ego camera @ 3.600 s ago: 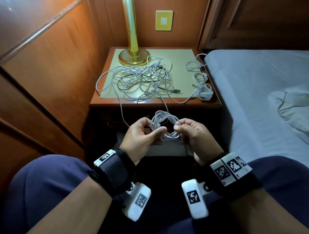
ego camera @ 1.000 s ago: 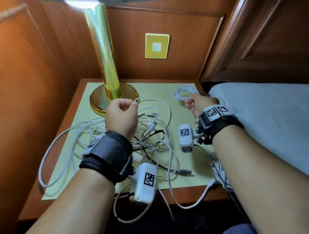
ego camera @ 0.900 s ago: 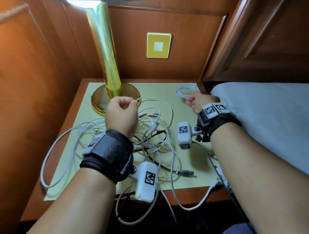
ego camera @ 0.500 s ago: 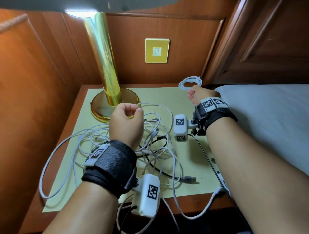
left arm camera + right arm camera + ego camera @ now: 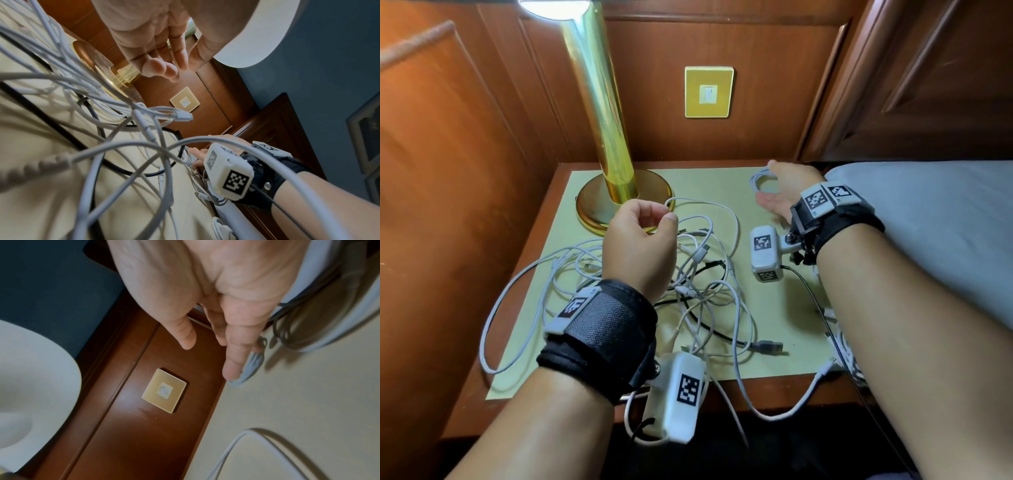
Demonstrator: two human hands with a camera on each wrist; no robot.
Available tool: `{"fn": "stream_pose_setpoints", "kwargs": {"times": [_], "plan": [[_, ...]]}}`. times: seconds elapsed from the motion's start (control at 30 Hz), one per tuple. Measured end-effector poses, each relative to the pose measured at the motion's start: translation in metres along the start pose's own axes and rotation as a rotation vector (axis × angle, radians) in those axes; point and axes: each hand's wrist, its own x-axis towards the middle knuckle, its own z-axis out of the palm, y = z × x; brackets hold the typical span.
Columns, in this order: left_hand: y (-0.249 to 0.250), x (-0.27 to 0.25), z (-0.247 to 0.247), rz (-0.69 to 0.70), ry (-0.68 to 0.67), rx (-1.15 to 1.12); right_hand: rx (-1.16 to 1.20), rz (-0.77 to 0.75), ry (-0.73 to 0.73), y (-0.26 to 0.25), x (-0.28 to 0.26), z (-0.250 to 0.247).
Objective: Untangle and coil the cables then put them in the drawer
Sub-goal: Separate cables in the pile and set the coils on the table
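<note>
A tangle of white cables [image 5: 702,284] with one black cable lies on the yellow mat [image 5: 722,181] of the nightstand. My left hand [image 5: 659,216] hovers above the tangle, its fingers loosely curled; the left wrist view shows the left hand [image 5: 164,65] holding nothing over the cables [image 5: 133,146]. A small coiled white cable [image 5: 760,180] lies at the mat's back right corner. My right hand [image 5: 774,192] is spread just over it with straight fingers. In the right wrist view the coil [image 5: 252,363] lies beside the fingertips of the right hand [image 5: 207,350].
A brass lamp [image 5: 619,192] stands at the back left of the mat. More coiled cables [image 5: 842,346] lie at the right edge, mostly under my right forearm. A black USB plug [image 5: 770,346] points right. The bed [image 5: 945,222] adjoins on the right, wood panels on the left.
My right hand carried the coiled cable from my lap to the mat's back right corner and has opened over it. My left hand moved over the tangle.
</note>
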Motion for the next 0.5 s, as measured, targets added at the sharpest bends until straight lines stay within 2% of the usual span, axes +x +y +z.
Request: {"fn": "stream_pose_setpoints", "kwargs": {"times": [0.13, 0.23, 0.37, 0.5], "plan": [[0.009, -0.011, -0.004, 0.044, -0.019, 0.018, -0.038, 0.071, -0.125, -0.016, -0.025, -0.001], [0.015, -0.022, -0.009, 0.063, -0.034, 0.022, -0.182, 0.007, -0.166, -0.028, -0.048, -0.009], [0.022, -0.040, -0.022, 0.081, -0.042, 0.038, -0.344, -0.106, -0.147, -0.037, -0.089, -0.019], [0.032, -0.067, -0.043, 0.074, -0.057, 0.020, -0.507, -0.144, -0.188, -0.034, -0.136, -0.029]]}}
